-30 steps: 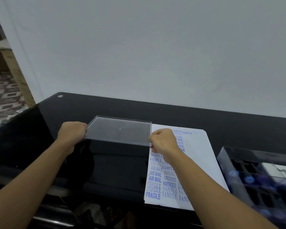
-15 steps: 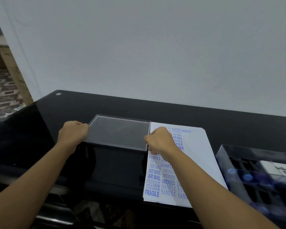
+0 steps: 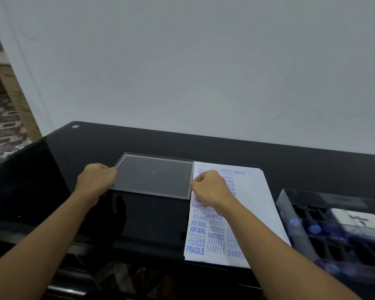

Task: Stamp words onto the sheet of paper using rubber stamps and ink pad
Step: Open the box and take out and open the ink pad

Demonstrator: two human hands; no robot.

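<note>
A clear plastic lid [image 3: 154, 175] lies flat on the black table [image 3: 225, 148], left of a white sheet of paper [image 3: 253, 204] covered with blue stamped words such as SAMPLE, AIR MAIL, AMENDED and FRAGILE. My left hand [image 3: 95, 180] pinches the lid's left edge and my right hand [image 3: 208, 189] pinches its right edge, over the sheet's left margin. At the right stands a clear plastic box [image 3: 333, 226] with dark compartments holding blue-topped stamps and a white ink pad case [image 3: 357, 219].
A grey wall rises right behind the table. The table's left end has a rounded corner with a small metal disc [image 3: 75, 126]. Patterned floor shows beyond it at the far left. The table's front edge runs just below the sheet.
Held by both hands, the lid has come down from a raised, tilted position and now rests flat on the table. The hands keep their grip on its two short edges.
</note>
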